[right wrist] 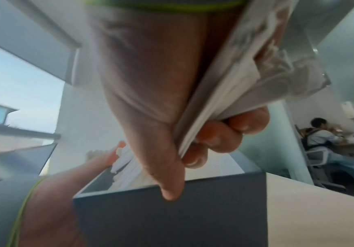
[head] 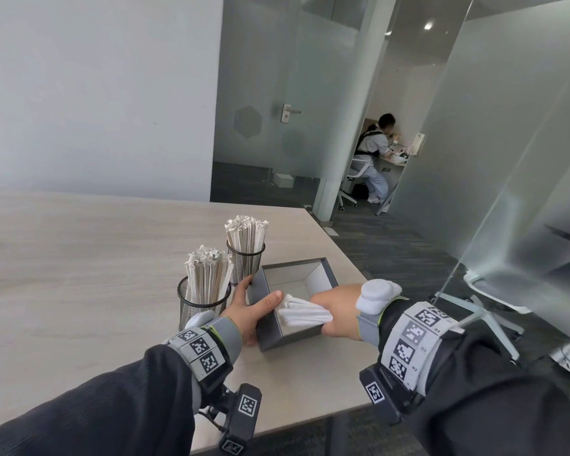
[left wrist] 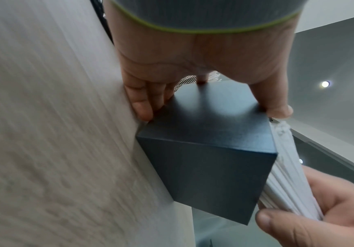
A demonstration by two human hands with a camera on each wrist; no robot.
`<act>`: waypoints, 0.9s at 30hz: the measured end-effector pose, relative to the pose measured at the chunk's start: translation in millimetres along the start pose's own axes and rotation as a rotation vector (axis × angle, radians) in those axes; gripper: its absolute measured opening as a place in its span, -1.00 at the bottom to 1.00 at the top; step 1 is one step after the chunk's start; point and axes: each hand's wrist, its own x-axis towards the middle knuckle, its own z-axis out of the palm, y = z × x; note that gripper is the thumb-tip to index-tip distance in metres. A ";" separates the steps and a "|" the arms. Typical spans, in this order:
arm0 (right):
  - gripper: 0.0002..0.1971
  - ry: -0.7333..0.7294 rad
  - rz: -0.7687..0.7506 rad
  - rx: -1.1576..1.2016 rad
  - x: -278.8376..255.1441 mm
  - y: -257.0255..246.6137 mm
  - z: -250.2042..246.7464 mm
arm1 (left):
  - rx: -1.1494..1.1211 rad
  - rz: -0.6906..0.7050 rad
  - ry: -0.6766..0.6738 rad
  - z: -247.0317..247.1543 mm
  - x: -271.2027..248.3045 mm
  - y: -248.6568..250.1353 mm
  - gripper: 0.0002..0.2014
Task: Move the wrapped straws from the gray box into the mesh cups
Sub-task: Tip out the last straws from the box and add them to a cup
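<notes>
At the near edge of the table (head: 79,258), the right hand (head: 338,311) is curled tight around a bundle of wrapped straws (head: 301,312), thumb on one side and fingers folded over the other. The bundle lies slanted across the near right corner of the gray box (head: 287,339), its free ends pointing left into the box toward the thumb of the left hand (head: 247,307). That left hand clasps the box's left wall, thumb hooked over the rim and fingers pressed along the outside, touching the tabletop. The box sits flat on the table, its far part bare and pale inside. Just beyond the left hand stands the nearer mesh cup (head: 203,306), packed with upright straws. The farther mesh cup (head: 246,263), likewise full, stands just beside the box's far left corner.
</notes>
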 end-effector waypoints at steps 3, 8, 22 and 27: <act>-0.92 0.080 0.095 0.100 -1.6 15.0 1.6 | -0.015 -0.021 0.010 -1.6 4.5 0.9 -0.23; -0.81 0.248 0.230 0.542 -0.8 25.1 15.7 | 0.192 -0.041 0.067 0.2 12.3 1.9 0.11; -0.78 0.477 0.354 1.376 10.5 14.3 44.8 | 0.383 -0.092 0.146 12.6 25.9 -1.0 0.20; -0.94 0.461 0.214 1.375 8.8 -2.8 45.3 | 0.429 0.016 0.119 11.2 9.6 11.5 -0.07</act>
